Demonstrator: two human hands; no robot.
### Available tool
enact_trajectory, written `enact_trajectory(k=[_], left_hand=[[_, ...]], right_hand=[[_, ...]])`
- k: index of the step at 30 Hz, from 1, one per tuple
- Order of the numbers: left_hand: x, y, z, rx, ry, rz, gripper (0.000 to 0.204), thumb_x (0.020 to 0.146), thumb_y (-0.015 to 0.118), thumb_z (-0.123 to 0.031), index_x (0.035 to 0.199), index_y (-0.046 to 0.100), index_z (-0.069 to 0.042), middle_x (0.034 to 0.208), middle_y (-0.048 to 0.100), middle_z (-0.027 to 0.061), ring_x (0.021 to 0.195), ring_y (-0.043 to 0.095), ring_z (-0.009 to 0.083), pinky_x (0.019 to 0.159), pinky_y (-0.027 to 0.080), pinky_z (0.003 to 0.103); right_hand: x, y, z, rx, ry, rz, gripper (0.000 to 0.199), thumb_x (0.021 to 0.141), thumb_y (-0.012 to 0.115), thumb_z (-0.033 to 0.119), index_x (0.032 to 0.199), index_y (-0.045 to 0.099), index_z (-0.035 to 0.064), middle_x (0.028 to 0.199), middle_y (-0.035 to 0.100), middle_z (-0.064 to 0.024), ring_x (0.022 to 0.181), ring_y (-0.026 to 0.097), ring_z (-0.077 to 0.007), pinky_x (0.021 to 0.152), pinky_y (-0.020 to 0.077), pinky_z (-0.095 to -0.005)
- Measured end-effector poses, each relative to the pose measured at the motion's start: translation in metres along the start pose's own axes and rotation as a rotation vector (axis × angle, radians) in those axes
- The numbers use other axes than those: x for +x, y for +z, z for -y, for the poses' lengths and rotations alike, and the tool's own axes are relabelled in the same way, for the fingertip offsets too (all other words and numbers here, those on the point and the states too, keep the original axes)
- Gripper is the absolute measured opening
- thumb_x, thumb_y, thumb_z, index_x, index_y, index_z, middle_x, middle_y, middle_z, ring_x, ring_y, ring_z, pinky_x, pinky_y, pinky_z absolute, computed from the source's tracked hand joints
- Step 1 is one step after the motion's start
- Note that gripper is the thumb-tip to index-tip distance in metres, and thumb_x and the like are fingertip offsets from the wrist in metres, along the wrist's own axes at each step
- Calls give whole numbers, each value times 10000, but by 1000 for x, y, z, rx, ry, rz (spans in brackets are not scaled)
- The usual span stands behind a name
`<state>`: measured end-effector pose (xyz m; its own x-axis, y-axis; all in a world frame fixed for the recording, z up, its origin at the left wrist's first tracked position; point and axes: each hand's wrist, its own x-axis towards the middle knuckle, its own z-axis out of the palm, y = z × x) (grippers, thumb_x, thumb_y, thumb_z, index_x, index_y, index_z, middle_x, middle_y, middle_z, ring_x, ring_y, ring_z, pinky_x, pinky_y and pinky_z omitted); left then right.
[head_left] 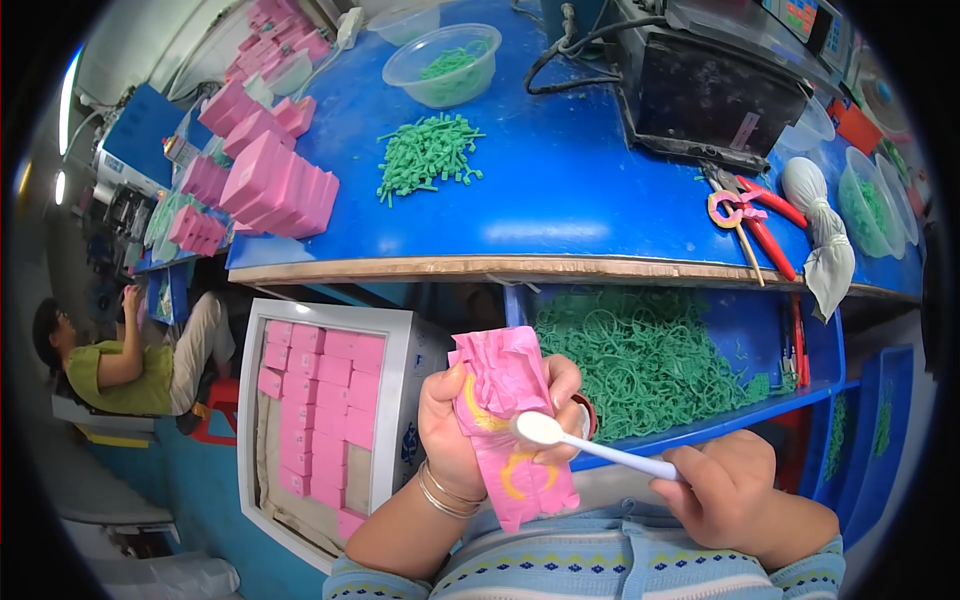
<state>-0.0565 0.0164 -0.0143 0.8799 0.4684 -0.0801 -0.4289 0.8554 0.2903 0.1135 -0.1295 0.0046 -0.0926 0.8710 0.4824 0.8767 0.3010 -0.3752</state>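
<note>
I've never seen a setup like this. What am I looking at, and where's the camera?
There is no robot here: a person works with two bare hands. The one picture comes from a wide fisheye camera on their head, looking down, so straight edges bend near the rim.

The left hand holds a pink piece with yellow curved marks. The right hand holds a pale spoon-like tool, its head over the piece.

On the blue table are pink blocks, a green heap, a clear bowl and red-handled pliers.
</note>
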Motion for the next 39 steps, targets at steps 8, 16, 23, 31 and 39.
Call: enact_trajectory(k=[8,16,23,31,39], left_hand=[[0,-6,2,-34,-89,29,629,704,444,-606,835,427,9,593,460,93,536,410,159,498,322,250],[2,-8,0,49,-58,57,630,719,435,-599,836,424,20,593,456,87,519,404,166,510,331,266],[1,1,-5,117,-25,-114,659,744,427,-639,903,409,0,582,398,50,491,367,148,452,293,256],[3,5,-5,262,19,-232,655,737,424,-605,904,431,28,597,414,58,510,398,163,463,308,264],[2,-6,-3,134,-21,-25,623,740,447,-619,884,415,-13,603,402,62,533,398,167,473,315,259]], right_hand=[[4,1,2,-17,-1,130,240,703,693,224,792,595,23,503,467,0,395,454,-139,384,304,-282],[6,2,2,-2,1,99,236,706,694,223,789,589,28,498,458,-2,384,445,-146,380,308,-286],[5,8,-4,129,46,67,221,714,696,206,793,583,33,506,476,-15,404,478,-161,373,331,-302],[6,9,-6,81,26,180,214,717,695,205,801,577,46,516,481,-23,415,490,-181,391,358,-310],[9,19,-3,147,46,108,217,732,683,199,802,557,37,527,495,-35,413,496,-196,381,366,-317]])
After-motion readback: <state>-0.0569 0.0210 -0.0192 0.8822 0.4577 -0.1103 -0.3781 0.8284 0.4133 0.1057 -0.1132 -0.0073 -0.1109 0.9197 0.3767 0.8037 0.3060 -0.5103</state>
